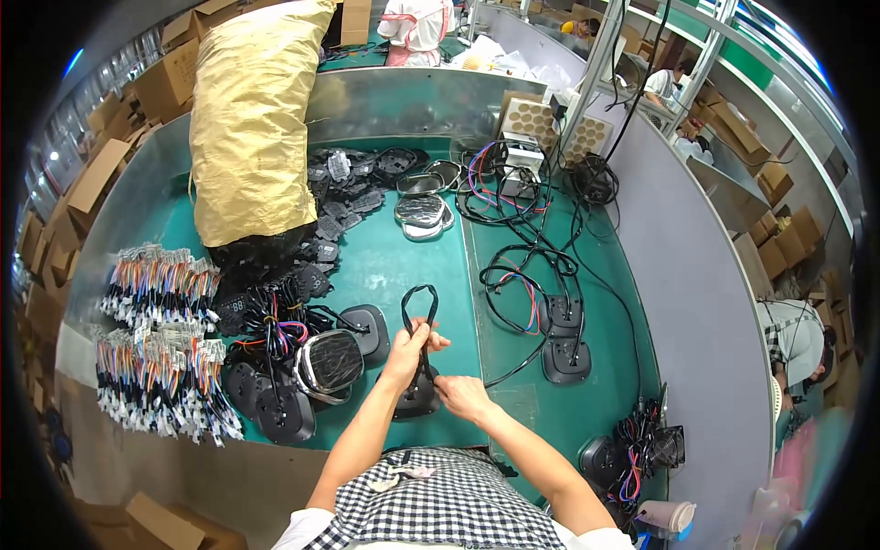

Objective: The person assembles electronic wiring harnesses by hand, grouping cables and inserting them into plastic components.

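Note:
My left hand [409, 354] is closed round a black cable [406, 302], whose loop stands up above my fingers. Below it, at the table's near edge, lies a dark rounded housing [417, 403] that the cable runs down to. My right hand [464, 396] is closed at the right side of that housing, fingertips pressed together by the cable's lower part; what they pinch is hidden. Left of my hands sit a chrome-rimmed, oval-cornered piece [332, 360] and another black housing [367, 332].
Bundles of coloured wires [165, 376] lie at the left. A yellow sack [261, 119] spills small black parts [344, 206]. Chrome-rimmed covers [423, 215] lie farther back. At the right are wired black housings [564, 339], a white power box [522, 165], a grey partition [706, 302] and a cup [667, 515].

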A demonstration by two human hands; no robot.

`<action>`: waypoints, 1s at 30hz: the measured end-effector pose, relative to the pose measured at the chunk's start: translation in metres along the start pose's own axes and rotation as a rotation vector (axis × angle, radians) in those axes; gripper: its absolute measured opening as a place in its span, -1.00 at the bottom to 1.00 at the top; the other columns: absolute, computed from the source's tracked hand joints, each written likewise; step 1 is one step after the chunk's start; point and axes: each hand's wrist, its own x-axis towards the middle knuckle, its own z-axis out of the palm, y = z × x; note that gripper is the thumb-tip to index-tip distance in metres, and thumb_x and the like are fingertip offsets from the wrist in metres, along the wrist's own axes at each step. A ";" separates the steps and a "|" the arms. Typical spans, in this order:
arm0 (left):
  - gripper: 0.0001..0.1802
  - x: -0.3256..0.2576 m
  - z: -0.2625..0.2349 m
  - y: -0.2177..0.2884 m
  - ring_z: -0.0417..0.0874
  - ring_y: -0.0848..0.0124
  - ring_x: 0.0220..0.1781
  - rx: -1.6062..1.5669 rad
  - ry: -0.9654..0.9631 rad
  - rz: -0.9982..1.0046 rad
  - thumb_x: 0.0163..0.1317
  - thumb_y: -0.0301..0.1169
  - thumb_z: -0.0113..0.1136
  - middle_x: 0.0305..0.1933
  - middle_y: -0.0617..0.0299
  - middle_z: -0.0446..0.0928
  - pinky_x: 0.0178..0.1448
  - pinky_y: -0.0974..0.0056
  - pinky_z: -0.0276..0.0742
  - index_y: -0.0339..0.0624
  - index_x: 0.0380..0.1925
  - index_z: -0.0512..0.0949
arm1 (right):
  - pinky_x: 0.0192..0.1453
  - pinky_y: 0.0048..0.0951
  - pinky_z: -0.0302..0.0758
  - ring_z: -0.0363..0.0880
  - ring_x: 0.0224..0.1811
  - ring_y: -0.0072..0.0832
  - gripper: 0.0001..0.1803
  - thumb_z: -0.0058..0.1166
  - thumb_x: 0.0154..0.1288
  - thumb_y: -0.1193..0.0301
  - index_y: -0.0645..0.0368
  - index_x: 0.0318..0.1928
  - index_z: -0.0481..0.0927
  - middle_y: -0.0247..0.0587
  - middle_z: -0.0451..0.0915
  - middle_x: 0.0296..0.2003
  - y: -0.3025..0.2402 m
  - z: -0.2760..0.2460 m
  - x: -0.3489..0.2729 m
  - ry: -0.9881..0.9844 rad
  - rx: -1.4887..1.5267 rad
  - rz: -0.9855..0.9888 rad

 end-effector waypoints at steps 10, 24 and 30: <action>-0.67 0.018 -0.020 0.013 0.14 0.66 -0.77 0.094 0.155 -0.160 0.31 -0.08 -0.17 -0.69 0.50 0.12 -0.72 0.48 0.02 0.00 -0.55 0.22 | -0.31 -0.14 0.40 0.52 -0.32 -0.17 -0.80 -0.06 0.17 0.28 0.16 -0.38 0.37 -0.10 0.53 -0.45 0.015 0.032 -0.009 0.055 -0.028 0.021; -0.68 0.034 -0.044 0.012 0.15 0.62 -0.70 0.418 -0.106 -0.177 0.29 -0.11 -0.16 -0.67 0.44 0.15 -0.65 0.46 0.06 -0.05 -0.52 0.23 | -0.41 -0.25 0.39 0.53 -0.47 -0.20 -0.68 0.11 0.06 0.18 0.19 -0.35 0.49 -0.13 0.54 -0.55 0.015 -0.106 -0.027 0.069 0.390 0.104; -0.49 0.021 -0.026 0.021 0.58 0.36 -0.49 0.364 -0.201 -0.231 0.26 0.10 -0.24 -0.44 0.10 0.53 -0.55 0.39 0.36 -0.18 -0.39 0.34 | -0.41 -0.31 0.40 0.52 -0.51 -0.25 -0.69 0.14 0.02 0.20 0.20 -0.39 0.51 -0.13 0.54 -0.58 -0.010 -0.097 0.042 0.331 0.295 0.228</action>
